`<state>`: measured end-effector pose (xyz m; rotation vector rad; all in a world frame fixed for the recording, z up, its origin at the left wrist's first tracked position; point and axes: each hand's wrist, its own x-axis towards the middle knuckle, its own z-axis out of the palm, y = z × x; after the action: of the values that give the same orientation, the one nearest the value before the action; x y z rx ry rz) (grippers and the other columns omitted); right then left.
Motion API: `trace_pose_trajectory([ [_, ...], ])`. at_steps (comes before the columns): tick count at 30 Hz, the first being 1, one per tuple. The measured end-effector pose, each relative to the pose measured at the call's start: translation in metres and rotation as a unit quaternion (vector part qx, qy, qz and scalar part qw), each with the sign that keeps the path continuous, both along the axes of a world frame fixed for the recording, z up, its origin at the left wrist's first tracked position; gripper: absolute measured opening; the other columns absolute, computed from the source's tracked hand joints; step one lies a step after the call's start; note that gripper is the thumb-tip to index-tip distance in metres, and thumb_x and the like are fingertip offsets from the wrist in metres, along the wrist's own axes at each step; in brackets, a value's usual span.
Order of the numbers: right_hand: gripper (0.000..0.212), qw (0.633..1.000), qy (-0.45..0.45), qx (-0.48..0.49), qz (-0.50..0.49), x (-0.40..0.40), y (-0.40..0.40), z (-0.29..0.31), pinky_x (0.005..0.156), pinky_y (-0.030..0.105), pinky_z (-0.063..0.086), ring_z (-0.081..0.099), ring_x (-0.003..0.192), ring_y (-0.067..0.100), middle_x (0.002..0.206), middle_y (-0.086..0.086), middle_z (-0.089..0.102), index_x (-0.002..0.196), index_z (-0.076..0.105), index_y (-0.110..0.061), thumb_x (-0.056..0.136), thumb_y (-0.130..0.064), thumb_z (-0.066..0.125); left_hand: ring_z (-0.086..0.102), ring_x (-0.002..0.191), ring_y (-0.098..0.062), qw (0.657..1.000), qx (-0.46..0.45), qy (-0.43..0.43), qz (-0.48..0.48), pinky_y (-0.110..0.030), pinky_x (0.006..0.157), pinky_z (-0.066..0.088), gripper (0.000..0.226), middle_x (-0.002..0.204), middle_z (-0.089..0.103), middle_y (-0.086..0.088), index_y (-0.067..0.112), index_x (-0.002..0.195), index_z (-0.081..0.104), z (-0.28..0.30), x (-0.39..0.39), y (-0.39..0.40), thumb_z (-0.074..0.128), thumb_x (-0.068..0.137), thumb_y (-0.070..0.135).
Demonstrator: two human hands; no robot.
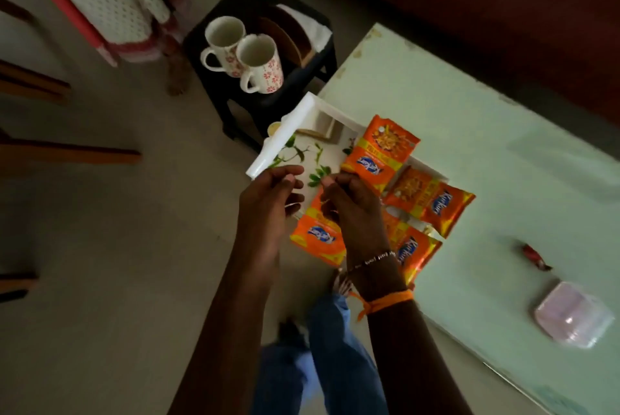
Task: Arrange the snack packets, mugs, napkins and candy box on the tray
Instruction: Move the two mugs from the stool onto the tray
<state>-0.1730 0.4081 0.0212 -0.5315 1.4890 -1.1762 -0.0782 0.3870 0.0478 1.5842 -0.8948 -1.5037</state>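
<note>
Orange snack packets fill the near side of the white tray (285,142), which sits on the corner of the pale green table (469,132) and juts past its edge. We count four: the far packet (380,154) lies across the tray's right rim, the right packet (431,201) hangs off the tray onto the table, the near-left packet (318,240) sticks out over the tray's near edge, and the near-right packet (414,253) is partly hidden behind the wrist.

Our left hand (268,200) hovers over the tray's leaf-printed floor with its fingers curled inward; it may pinch something small and pale, but the picture is too dim for us to tell. Our right hand (352,210) is above the near-left packet, its fingers bent toward the left hand, and whether it grips the packet we cannot tell either.

Two flowered mugs (245,55) stand touching each other on the black stool (235,12) beyond the tray, beside a wooden holder with white napkins (315,27). On the table, well apart from the tray, lie a red wrapped candy (536,257) and a clear plastic box (573,314).
</note>
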Motion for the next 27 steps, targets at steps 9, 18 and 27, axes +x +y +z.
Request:
trace_pose_trajectory([
  [9,0.007,0.998,0.036,0.038,0.033,0.068,-0.130,-0.036,0.063,0.021,0.044,0.050,0.059,0.010,0.072,0.004,0.057,0.081,0.059,-0.011,0.087,-0.013,0.057,0.059,0.073,-0.008,0.997,0.038,-0.013,0.061,-0.020,0.065,0.047,0.027,0.078,0.061,0.004,0.025,0.078,0.063,-0.053,0.070,-0.121,0.046,0.090,0.009],
  [18,0.014,0.990,0.066,0.119,-0.042,0.103,-0.240,-0.096,0.064,0.029,0.043,0.049,0.058,0.012,0.065,0.001,0.055,0.073,0.055,-0.017,0.087,-0.012,0.056,0.053,0.065,-0.006,0.995,0.073,-0.062,0.010,-0.008,0.051,0.048,0.025,0.071,0.055,0.002,0.022,0.077,0.061,-0.107,0.124,-0.247,0.045,0.091,0.007],
  [27,0.025,0.968,0.188,0.156,-0.058,0.119,-0.282,-0.124,0.055,0.016,0.036,0.049,0.078,0.018,0.102,0.020,0.062,0.088,0.066,-0.003,0.084,-0.028,0.062,0.044,0.067,-0.005,0.980,0.032,-0.179,-0.074,-0.017,0.067,0.040,0.020,0.073,0.047,0.007,0.023,0.078,0.055,-0.143,0.137,-0.320,0.043,0.094,0.021],
])
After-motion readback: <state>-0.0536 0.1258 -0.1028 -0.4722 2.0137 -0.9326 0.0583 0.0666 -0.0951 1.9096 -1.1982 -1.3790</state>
